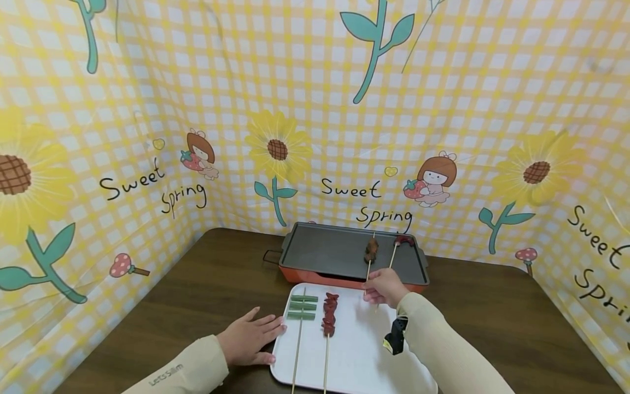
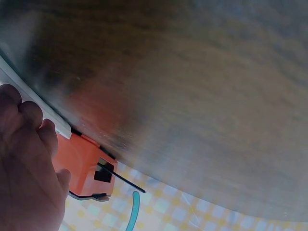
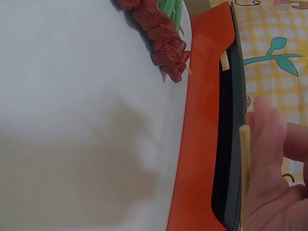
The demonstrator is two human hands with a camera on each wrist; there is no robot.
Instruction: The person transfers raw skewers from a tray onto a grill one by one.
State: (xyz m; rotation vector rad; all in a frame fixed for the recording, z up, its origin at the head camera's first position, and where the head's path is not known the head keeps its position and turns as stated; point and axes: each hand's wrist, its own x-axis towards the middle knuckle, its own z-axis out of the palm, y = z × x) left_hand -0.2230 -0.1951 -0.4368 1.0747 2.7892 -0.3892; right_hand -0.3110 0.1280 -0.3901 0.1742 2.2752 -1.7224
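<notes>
My right hand [image 1: 386, 287] is at the griddle's [image 1: 325, 249] front edge, its fingertips pinching the stick of a brown meat skewer [image 1: 371, 250]. That skewer's meat is over the dark plate. A second skewer, with dark red pieces [image 1: 404, 241], is to its right; its stick passes behind the hand. Fingers spread, my left hand [image 1: 251, 336] rests at the left rim of the white tray [image 1: 354, 350]. On the tray are a green vegetable skewer [image 1: 302, 307] and a raw red meat skewer [image 1: 330, 314]. In the right wrist view, a stick end [image 3: 245, 144] shows beside the fingers.
The griddle has an orange base [image 1: 315, 276] and a wire handle [image 1: 272, 256] on its left. It stands behind the tray on a dark wooden table [image 1: 197, 295]. A yellow checked cloth [image 1: 315, 109] hangs behind and at both sides.
</notes>
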